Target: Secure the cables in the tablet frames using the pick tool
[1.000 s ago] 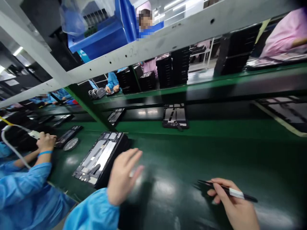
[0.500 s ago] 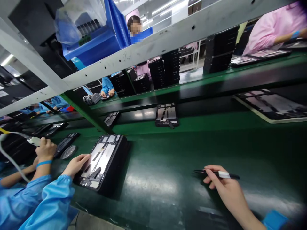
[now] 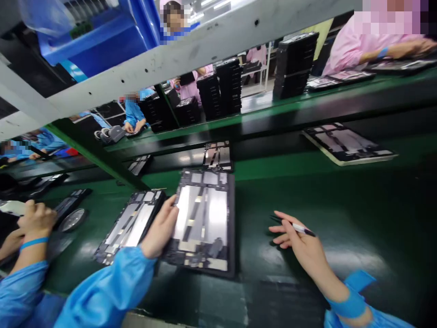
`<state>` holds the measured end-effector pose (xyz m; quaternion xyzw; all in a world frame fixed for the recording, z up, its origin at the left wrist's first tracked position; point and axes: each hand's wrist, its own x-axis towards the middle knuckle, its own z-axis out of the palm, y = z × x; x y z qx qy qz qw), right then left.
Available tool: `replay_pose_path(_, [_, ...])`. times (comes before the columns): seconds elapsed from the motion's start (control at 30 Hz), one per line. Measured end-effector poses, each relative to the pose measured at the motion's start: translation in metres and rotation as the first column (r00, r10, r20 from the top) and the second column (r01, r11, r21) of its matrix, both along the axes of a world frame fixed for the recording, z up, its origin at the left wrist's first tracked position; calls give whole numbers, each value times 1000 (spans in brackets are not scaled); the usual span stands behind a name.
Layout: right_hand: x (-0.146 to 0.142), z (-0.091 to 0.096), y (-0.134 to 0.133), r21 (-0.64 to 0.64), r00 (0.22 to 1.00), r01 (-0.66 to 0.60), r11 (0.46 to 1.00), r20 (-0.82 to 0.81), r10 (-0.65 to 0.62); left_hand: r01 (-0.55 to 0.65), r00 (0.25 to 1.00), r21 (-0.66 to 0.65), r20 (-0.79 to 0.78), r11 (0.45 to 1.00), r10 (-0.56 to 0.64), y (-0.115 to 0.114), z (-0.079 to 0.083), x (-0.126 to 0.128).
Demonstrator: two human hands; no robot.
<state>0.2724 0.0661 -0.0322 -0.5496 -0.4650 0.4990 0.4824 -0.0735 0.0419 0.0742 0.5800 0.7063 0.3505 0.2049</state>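
Note:
My left hand (image 3: pixel 160 227) sits between two black-framed tablet housings with silver foil strips. Its fingertips press the left edge of the nearer housing (image 3: pixel 203 223) and its side rests against the other housing (image 3: pixel 129 228). My right hand (image 3: pixel 300 241) is over the green belt (image 3: pixel 341 196), to the right of both housings. Between its thumb and fingers is a black marker pen (image 3: pixel 302 229) with a white band. At the far left, a co-worker's hand (image 3: pixel 36 221) grips a white tool (image 3: pixel 12 207).
A round metal dish (image 3: pixel 72 220) and a dark tablet part (image 3: pixel 70 207) lie near the co-worker's hand. More housings (image 3: pixel 217 156) (image 3: pixel 348 143) lie farther along the belts. Stacks of black trays (image 3: pixel 292 66) stand beyond, under a grey overhead beam (image 3: pixel 170 50) holding a blue crate (image 3: pixel 92 41).
A second housing now lies to the right of the first, on belt that was bare before, and the thick dark stack looks thinner. My view has swung, and my right hand has opened its fingers somewhat.

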Motion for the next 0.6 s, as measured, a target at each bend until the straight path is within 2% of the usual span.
replay_pose_path(0.1, [7, 2, 6, -11, 999, -4, 1000, 43, 4, 124, 990, -22, 70, 992, -122, 26, -62, 67])
replay_pose_path(0.13, [10, 2, 8, 1, 997, -7, 1000, 72, 7, 152, 986, -24, 74, 988, -150, 33, -77, 83])
replay_pose_path(0.2, [14, -1, 11, 31, 991, 1, 1000, 134, -5, 208, 977, -29, 58, 978, -206, 45, -95, 104])
replay_pose_path(0.27, [17, -3, 13, 63, 983, 25, 998, 181, -36, 259, 966, -47, 22, 965, -258, 51, -100, 112])
replay_pose_path(0.37, [21, -5, 17, 75, 976, 45, 996, 209, -60, 302, 951, -93, -41, 949, -307, 48, -96, 109])
replay_pose_path(0.47, [26, -1, 19, 62, 976, 45, 997, 209, -57, 359, 918, -105, -141, 928, -371, 32, -90, 99])
replay_pose_path(0.6, [27, 10, 10, 176, 965, 133, 975, 203, -168, 442, 881, 28, -204, 897, -427, -1, -81, 92])
